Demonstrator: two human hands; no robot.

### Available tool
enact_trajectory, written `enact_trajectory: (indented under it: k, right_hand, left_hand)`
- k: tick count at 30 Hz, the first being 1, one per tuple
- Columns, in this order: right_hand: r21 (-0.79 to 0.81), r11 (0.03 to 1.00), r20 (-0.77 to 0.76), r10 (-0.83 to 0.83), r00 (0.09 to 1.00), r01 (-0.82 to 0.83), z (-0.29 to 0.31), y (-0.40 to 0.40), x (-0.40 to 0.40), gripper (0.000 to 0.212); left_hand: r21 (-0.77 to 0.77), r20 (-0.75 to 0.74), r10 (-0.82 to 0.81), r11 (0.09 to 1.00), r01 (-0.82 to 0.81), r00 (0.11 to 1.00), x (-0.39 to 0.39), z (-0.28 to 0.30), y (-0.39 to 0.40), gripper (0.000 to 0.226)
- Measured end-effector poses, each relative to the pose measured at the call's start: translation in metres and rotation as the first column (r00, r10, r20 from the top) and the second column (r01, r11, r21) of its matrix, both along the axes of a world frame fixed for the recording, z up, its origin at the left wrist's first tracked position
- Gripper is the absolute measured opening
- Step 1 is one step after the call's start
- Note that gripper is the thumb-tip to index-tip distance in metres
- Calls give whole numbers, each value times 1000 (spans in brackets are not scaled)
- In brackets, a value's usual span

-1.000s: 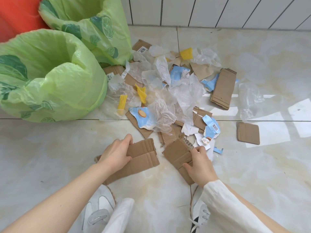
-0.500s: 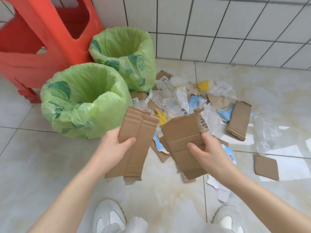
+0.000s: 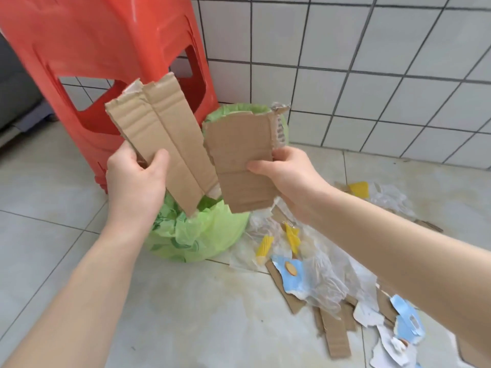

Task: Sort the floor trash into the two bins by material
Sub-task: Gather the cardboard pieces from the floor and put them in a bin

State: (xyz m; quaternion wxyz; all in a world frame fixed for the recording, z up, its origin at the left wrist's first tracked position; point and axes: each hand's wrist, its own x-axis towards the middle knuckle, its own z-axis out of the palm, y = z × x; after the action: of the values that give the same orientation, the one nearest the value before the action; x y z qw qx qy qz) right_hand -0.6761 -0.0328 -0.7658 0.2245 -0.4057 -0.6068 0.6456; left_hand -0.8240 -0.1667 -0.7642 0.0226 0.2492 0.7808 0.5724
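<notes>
My left hand (image 3: 134, 179) grips a long creased cardboard strip (image 3: 162, 134), tilted with its lower end over the near green-bagged bin (image 3: 202, 235). My right hand (image 3: 284, 176) holds a shorter torn cardboard piece (image 3: 241, 160) upright beside the strip, above the same bin. The far green-bagged bin (image 3: 233, 110) is mostly hidden behind that piece. Both cardboard pieces are in the air and apart from each other. The near bin's opening is largely hidden by the cardboard and my hands.
A red plastic stool (image 3: 93, 57) stands against the tiled wall (image 3: 372, 62) behind the bins. To the right on the floor lies a heap of clear plastic film (image 3: 326, 272), yellow wrappers (image 3: 265, 247), blue-and-white paper scraps (image 3: 406, 322) and cardboard strips (image 3: 334, 333).
Both hands picked the cardboard pieces up off the floor and carried them up and left, over the near bin. The view has swung toward the stool and wall.
</notes>
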Motion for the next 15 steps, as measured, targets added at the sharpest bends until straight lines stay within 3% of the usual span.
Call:
enact_trajectory:
  k: [5,8,11,13,15]
  right_hand:
    - [-151,982,-93,-132,987,117,-1,10,-67,24]
    - [-166,984,-51,-73,996,63,-27,11,-94,18]
    - [-168,979,131,136,982,-113,-53,9,-100,55]
    - [-107,975,209,214,954,-196,-61,17,-93,57]
    - [-26,976,238,216,947,-216,-63,28,-84,51]
  left_hand:
    - [-21,-137,45,999,-49,989,-26,-11,12,10]
    - [-119,-196,29,992,-53,980,-33,-34,17,18]
    - [-447,-55,-87,893,54,995,-38,-63,19,38]
    - [-560,58,-124,818,135,991,-35,-77,17,49]
    - [-560,43,-128,818,130,991,-30,-83,13,46]
